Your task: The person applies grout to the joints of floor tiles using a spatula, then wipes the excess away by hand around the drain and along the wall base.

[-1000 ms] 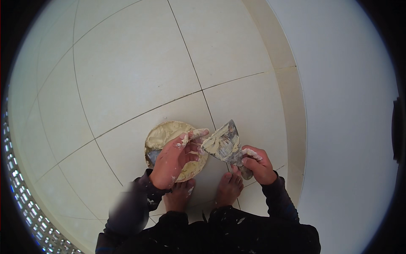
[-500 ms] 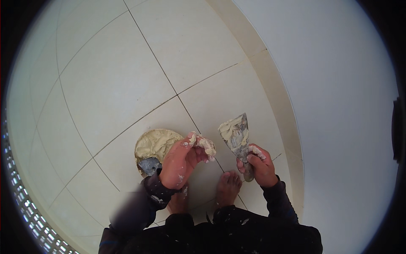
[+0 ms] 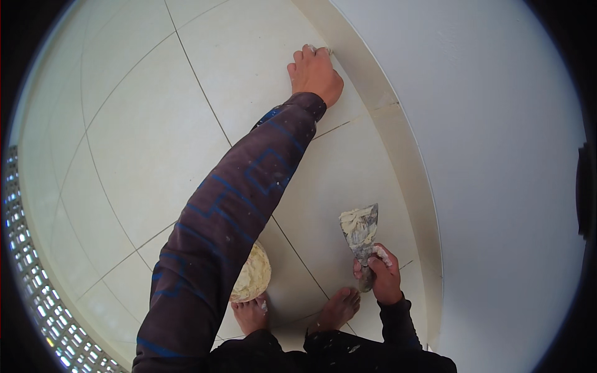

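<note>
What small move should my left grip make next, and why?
Probably a light press along the tan skirting: your left grip is at or beside its lower edge, pale paste shows by the fingers, and your right grip holds the paste-smeared putty knife away from there.

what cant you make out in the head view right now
All in the head view:
Left hand: whether it grips anything; its own back and knuckles hide this.
Tub: left part, behind the left sleeve.
Scraper handle: partly covered by the right hand.
Lattice: cut off by the dark rim.
</note>
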`<state>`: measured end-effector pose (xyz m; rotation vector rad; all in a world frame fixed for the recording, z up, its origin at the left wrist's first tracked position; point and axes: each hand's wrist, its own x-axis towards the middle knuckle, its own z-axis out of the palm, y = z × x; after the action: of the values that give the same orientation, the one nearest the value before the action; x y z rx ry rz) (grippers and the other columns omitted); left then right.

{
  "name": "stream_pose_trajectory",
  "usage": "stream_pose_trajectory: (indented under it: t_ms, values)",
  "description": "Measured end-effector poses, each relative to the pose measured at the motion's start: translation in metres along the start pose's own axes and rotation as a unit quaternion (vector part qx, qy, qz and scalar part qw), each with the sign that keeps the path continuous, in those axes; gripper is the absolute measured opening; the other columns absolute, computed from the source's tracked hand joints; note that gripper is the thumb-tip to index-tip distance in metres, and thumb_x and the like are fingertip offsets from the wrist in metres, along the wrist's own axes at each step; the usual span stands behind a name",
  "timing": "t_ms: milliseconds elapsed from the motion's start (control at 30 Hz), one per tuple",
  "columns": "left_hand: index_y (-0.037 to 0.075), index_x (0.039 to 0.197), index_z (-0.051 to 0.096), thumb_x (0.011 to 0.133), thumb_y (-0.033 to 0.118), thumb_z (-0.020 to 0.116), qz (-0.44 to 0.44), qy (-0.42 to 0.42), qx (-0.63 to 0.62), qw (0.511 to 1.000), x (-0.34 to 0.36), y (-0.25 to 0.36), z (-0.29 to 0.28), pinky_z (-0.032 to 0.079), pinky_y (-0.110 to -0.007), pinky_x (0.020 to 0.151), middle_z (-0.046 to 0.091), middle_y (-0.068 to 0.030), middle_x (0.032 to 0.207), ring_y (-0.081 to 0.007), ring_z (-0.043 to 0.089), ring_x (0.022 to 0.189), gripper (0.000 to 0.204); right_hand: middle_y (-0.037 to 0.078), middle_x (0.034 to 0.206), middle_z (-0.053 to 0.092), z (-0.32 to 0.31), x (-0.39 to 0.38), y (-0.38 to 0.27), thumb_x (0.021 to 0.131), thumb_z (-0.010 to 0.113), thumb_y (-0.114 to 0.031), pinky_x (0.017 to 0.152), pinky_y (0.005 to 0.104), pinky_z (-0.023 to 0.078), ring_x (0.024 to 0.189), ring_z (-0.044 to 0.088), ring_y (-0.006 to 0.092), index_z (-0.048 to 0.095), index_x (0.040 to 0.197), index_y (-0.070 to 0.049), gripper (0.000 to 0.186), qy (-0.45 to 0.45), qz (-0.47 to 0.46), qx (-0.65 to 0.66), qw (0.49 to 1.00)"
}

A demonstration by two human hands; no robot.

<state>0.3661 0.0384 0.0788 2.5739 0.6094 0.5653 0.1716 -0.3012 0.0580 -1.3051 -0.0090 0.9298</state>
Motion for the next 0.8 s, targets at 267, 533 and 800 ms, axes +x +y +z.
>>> stream_pose_trajectory:
  t_ms: [267,533,800]
  values:
    - [-0.003,0.121,0.060,0.083,0.003,0.056,0.018,0.019,-0.002,1.000,-0.040,0.027,0.005,0.037,-0.048,0.093,0.052,-0.0194,0.123,-0.0353,0.047,0.113,0.039,0.011,0.082,0.063,0.005,-0.006,-0.011,0.093,0.039,-0.004,0.068,0.0320,0.049,0.070,0.058,0.0168,0.057,0.105,0.004,0.023,-0.011,-0.027,-0.021,0.999]
    - [0.000,0.117,0.066,0.083,0.004,0.058,0.054,-0.049,-0.065,0.995,-0.072,0.024,0.020,0.037,-0.046,0.092,0.058,-0.0159,0.114,-0.0322,0.049,0.109,0.036,0.010,0.086,0.065,-0.022,-0.027,-0.018,0.095,0.043,-0.007,0.071,0.0306,0.050,0.075,0.059,0.0151,0.059,0.108,0.004,0.023,0.011,-0.048,-0.031,0.998]
    - [0.000,0.121,0.059,0.091,0.005,0.054,0.014,-0.281,-0.339,0.898,-0.161,0.011,0.036,0.046,-0.041,0.087,0.057,-0.0160,0.110,-0.0334,0.054,0.099,0.030,0.009,0.083,0.064,-0.034,-0.036,-0.009,0.095,0.041,-0.008,0.069,0.0310,0.050,0.072,0.059,0.0153,0.058,0.107,0.001,0.023,0.130,-0.048,0.011,0.990]
